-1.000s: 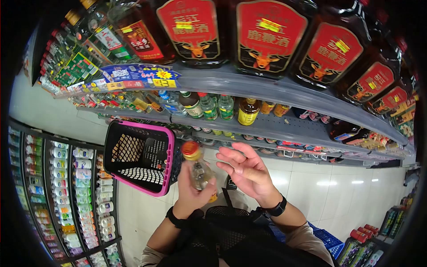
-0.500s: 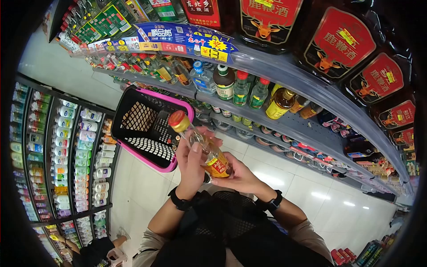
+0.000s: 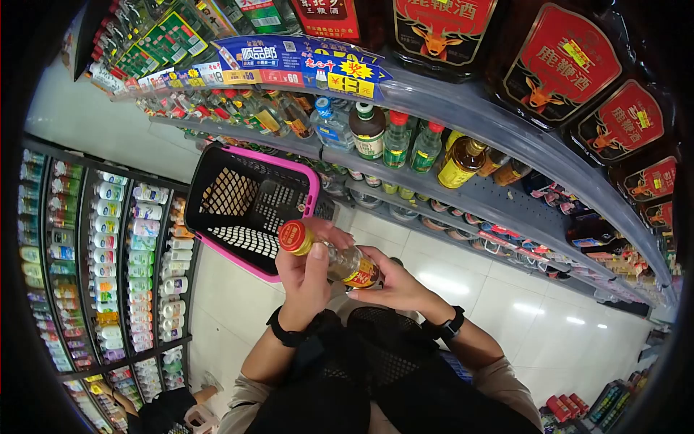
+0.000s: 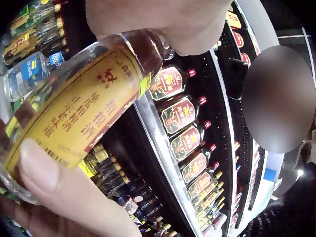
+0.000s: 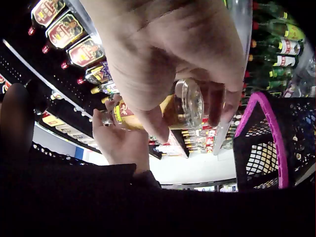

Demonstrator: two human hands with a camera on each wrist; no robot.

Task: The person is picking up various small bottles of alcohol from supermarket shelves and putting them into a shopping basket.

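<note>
Supermarket shelving is closing in on every side of a black basket with a pink rim [image 3: 267, 160]. Above the basket a grey shelf [image 3: 470, 108] is carrying big dark bottles [image 3: 560, 61] with red deer labels. Just past the basket's far corner a lower row of small bottles [image 3: 405, 141] in green and yellow is lining up. On the basket's other side a second rack [image 3: 137, 253] of white containers is standing across the white tiled floor [image 3: 463, 289].

Right beside the basket's near edge, both hands are holding one glass bottle [image 3: 345, 264] in the air over the floor. It is lying almost level, its red and gold cap [image 3: 292, 236] pointing toward the basket. The left hand [image 3: 303, 278] is the one closer to the basket. It is wrapping its fingers round the neck end, the thumb lying across the glass just below the cap. The right hand [image 3: 396, 289], on the side away from the basket, is gripping the other end — its fingertips are pressing on the yellow and red label [image 4: 84, 98].

Seen from the left wrist, that label is facing outward with columns of Chinese characters, and a thumb is resting on the glass near its lower edge. Black wristbands [image 3: 289, 336] are sitting on both arms.
</note>
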